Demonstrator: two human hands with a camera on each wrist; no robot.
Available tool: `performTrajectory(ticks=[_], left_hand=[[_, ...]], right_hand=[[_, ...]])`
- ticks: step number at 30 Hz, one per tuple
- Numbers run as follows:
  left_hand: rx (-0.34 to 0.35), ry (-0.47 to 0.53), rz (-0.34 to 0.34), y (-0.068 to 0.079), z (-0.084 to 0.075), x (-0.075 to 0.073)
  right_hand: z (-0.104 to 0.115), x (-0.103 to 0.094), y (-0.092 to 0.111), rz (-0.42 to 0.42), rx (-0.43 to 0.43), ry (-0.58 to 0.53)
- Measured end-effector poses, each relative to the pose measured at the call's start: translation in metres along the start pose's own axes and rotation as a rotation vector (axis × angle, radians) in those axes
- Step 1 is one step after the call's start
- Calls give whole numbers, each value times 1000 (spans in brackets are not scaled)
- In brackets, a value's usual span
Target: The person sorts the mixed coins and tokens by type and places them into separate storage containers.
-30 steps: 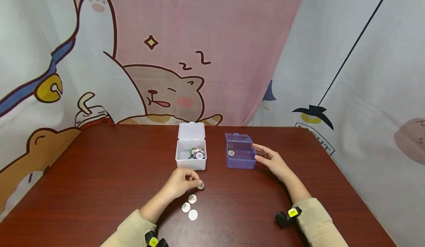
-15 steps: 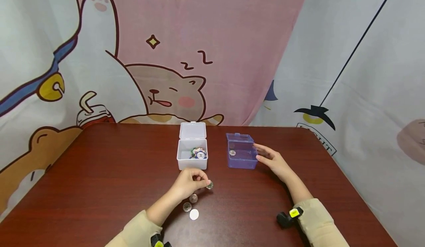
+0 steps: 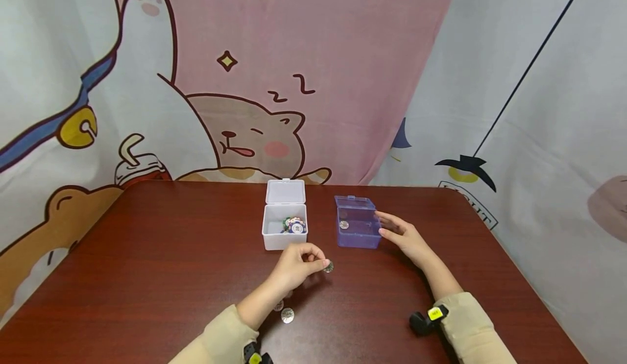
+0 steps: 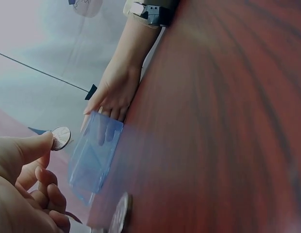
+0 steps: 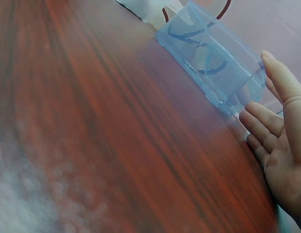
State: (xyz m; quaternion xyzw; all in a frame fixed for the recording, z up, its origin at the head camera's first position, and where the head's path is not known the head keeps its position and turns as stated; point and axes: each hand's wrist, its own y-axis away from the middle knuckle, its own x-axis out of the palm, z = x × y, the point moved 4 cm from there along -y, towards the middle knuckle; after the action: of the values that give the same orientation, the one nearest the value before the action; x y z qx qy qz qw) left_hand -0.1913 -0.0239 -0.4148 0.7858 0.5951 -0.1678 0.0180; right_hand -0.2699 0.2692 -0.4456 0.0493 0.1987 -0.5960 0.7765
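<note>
My left hand [image 3: 296, 269] pinches a silver coin [image 3: 329, 266] between thumb and fingertips, above the table just front-left of a translucent purple-blue box [image 3: 358, 239]. In the left wrist view the pinched coin [image 4: 61, 138] is tilted, its face showing. The box stands with its lid raised, and one coin [image 3: 344, 225] lies inside. At its right side my right hand [image 3: 404, 239] rests with relaxed fingers touching the wall. More coins [image 3: 287, 315] lie on the table near my left forearm, some partly hidden by it.
A white box [image 3: 285, 242] with its lid up stands left of the purple-blue one and holds several poker chips [image 3: 295, 225]. Both are on a dark red wooden table [image 3: 186, 255]. A printed curtain [image 3: 343, 81] hangs behind the table.
My left hand has picked the coin up and carried it to the right, closer to the purple-blue box. The right hand stays at that box.
</note>
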Motion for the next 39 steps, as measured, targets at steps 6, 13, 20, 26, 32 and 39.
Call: performTrajectory(ticks=[6,13,20,26,32,39], left_hand=[[28,45,-32,-5,-6,9],[28,74,-70,-13,-14,20],[-2,109,-122,-22,-22,26],[-4,167,-191,-31,-17,28],[-20,239,-261,-40,-14,30],[-72,283,-322,-51,-13,32]], right_hand=[[-2,0,-2,4,-27,-26],[-4,0,-2,2,-27,-24],[-3,0,-1,-1,-33,-18],[-2,0,-1,2,-17,-23],[18,4,3,11,-7,-27],[32,6,6,16,-3,-18]])
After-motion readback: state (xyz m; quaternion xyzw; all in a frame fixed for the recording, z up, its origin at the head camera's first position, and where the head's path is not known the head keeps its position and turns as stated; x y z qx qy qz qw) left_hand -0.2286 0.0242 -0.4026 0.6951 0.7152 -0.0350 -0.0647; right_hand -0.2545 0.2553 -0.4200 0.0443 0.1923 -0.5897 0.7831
